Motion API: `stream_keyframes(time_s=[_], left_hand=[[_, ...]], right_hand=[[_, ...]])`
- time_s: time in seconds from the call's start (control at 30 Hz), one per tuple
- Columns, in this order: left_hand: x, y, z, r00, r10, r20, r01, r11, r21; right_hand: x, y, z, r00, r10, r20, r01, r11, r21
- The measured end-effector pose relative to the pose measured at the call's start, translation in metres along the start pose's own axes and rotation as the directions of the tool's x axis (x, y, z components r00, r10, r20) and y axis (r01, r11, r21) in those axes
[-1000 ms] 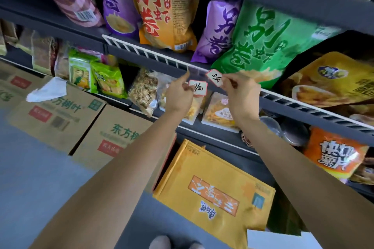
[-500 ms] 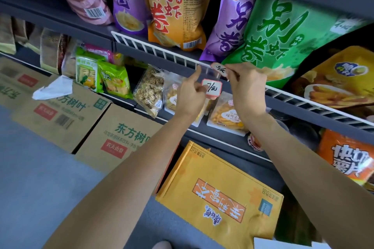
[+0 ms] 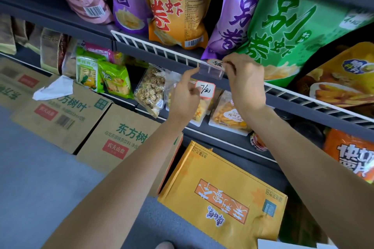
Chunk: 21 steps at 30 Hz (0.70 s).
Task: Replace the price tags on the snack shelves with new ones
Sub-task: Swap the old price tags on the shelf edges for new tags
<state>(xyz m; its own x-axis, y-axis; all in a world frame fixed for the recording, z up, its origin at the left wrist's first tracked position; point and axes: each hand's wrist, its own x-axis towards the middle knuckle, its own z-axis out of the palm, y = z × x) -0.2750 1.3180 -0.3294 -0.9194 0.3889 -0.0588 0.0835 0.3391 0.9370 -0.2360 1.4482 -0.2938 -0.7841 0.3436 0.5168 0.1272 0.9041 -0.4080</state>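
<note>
Raised since a second ago to the white wire rail [image 3: 287,95], the right hand [image 3: 245,81] pinches the 5-yuan tag [image 3: 217,64] at the clear holder [image 3: 211,71] – its long axis along the rail – while the left hand [image 3: 186,97], forefinger touching the holder's left end, grips the 7-yuan tag [image 3: 205,89] just below.

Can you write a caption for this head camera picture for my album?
Two hands at a snack shelf: the right hand holds a clear tag holder on the white rail, the left hand pinches a "7" price tag.
</note>
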Motion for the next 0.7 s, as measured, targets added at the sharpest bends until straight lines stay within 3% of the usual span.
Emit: stream_keyframes(time_s=[0.2, 0.4, 0.7], left_hand=[[-0.004, -0.005, -0.016, 0.994, 0.034, 0.105, -0.049, 0.989, 0.140], [0.001, -0.003, -0.024, 0.991, 0.043, 0.124, -0.071, 0.970, 0.232], [0.012, 0.000, -0.028, 0.988, 0.026, 0.155, -0.069, 0.958, 0.279]], right_hand=[[-0.001, 0.002, 0.019, 0.992, -0.058, 0.115, 0.071, 0.991, -0.114], [-0.013, -0.005, 0.026, 0.975, -0.091, 0.202, 0.139, 0.962, -0.235], [-0.013, -0.005, 0.017, 0.957, -0.241, 0.158, 0.288, 0.825, -0.487]])
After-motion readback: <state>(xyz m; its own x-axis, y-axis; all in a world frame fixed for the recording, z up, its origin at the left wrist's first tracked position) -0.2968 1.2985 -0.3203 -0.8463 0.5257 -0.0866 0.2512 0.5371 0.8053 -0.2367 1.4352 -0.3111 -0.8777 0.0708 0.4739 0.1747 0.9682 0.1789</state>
